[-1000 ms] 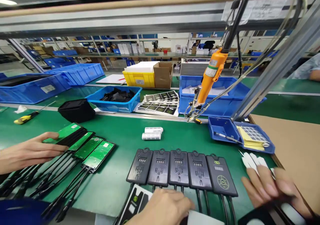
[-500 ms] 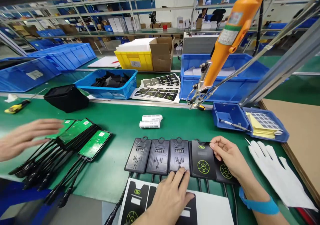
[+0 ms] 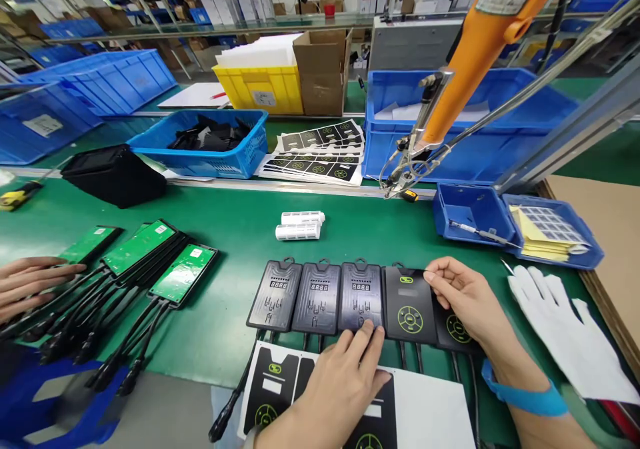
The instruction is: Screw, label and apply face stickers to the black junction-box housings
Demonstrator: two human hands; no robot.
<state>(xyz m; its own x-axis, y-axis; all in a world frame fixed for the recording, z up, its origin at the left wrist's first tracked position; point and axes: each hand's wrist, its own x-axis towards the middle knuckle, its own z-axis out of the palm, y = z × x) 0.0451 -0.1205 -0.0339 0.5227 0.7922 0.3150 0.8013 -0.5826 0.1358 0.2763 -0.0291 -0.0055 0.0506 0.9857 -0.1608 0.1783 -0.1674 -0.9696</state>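
Several black controller boxes with cables stand in a row on the green bench. My right hand (image 3: 467, 299) pinches the upper right corner of a black label (image 3: 410, 302) with yellow-green markings, which lies over the fourth box. Beneath that hand is a fifth box (image 3: 457, 329), partly hidden and bearing a similar label. My left hand (image 3: 337, 386) has its fingers stretched out, their tips at the lower edge of the third box (image 3: 361, 296). That box shows a bare front with a digit display. Under my left hand lies a sheet of labels (image 3: 433, 406), partly covered by it.
Another person's hand (image 3: 30, 286) touches cabled green circuit boards (image 3: 143, 246) at left. An orange electric screwdriver (image 3: 480, 56) hangs at right, above blue trays (image 3: 470, 212). A white glove (image 3: 570, 336) lies right of my hand. White rolls (image 3: 300, 226) sit mid-bench.
The view has tilted down, so the bench items appear higher. My hands keep nearly the same places on the boxes. The other person's hand has moved left, with one circuit board now apart there.
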